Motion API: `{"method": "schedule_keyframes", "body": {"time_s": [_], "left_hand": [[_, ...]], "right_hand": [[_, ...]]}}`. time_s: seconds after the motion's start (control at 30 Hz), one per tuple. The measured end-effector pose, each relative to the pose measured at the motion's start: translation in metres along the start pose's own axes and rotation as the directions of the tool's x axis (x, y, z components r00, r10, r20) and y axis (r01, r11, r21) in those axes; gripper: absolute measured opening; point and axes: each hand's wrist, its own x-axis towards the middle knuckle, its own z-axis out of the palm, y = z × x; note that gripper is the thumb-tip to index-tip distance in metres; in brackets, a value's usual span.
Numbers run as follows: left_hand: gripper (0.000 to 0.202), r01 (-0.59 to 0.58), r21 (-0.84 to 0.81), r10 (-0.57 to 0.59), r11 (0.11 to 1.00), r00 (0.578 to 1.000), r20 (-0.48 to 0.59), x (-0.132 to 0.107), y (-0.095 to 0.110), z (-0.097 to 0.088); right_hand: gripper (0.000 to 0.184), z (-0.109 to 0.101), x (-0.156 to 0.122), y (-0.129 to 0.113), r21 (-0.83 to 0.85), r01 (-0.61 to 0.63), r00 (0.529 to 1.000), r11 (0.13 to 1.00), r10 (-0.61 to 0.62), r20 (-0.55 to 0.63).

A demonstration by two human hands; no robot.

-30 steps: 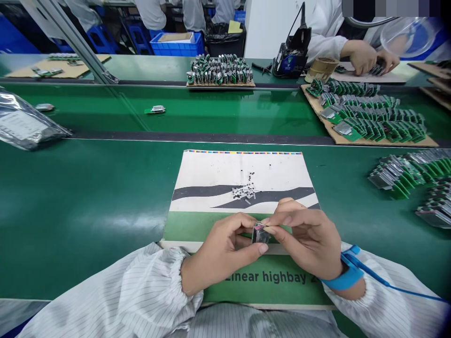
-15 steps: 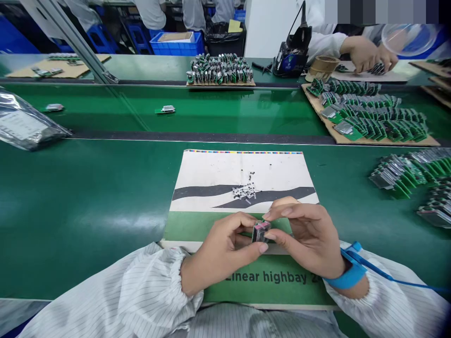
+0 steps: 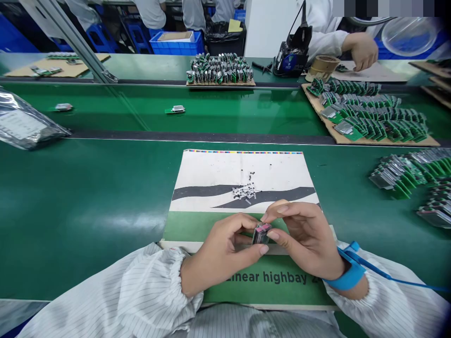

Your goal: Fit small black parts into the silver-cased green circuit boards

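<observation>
My left hand [image 3: 221, 256] and my right hand [image 3: 303, 239] meet low in the middle of the view. Between their fingertips they pinch a small metal box part [image 3: 260, 234] with a pink top, probably an electronic component. Its underside is hidden by my fingers. Just beyond my right fingertips lies a printed card [image 3: 243, 169] with a small heap of tiny black and silver parts [image 3: 244, 191] on it. A blue wrist strap [image 3: 350, 277] circles my right wrist, with its blue cord running off to the right.
Stacks of green circuit boards with metal shields lie to the right [image 3: 398, 173] and on a cardboard sheet [image 3: 366, 112]. A moving green belt [image 3: 211, 105] carries small boards. Beyond it, a co-worker's hand [image 3: 362, 51] rests on a bench near a soldering station [image 3: 294, 51].
The boards on the far belt have moved right. My hands have turned the metal part slightly. The co-worker's second hand and the item it held have gone from view.
</observation>
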Motion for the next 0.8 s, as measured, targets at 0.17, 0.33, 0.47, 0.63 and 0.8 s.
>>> {"method": "schedule_keyframes", "body": {"time_s": [0.17,0.33,0.47,0.63,0.8], "left_hand": [[0.012,-0.047,0.111,0.046,0.993,0.999,0.009,-0.001,0.0,-0.001],[0.013,-0.16,0.323,0.16,0.933,0.987,0.026,-0.001,0.002,-0.003],[0.018,-0.248,0.462,0.245,0.852,0.967,0.068,-0.001,0.003,-0.005],[0.019,-0.347,0.563,0.352,0.75,0.93,0.105,-0.001,0.004,-0.007],[0.018,-0.361,0.566,0.378,0.741,0.921,0.092,0.001,0.006,-0.008]], "right_hand": [[0.049,0.001,0.0,0.001,-0.034,0.01,1.0,0.999,-0.011,-0.011],[0.042,0.001,0.0,0.001,-0.072,-0.005,1.0,0.997,0.003,-0.026],[0.04,0.001,0.0,0.0,-0.108,-0.012,0.999,0.994,0.008,-0.038],[0.035,0.0,0.002,-0.002,-0.103,-0.03,0.999,0.994,0.027,-0.03],[0.035,-0.013,0.01,0.001,-0.107,0.006,0.995,0.994,0.004,0.096]]}}
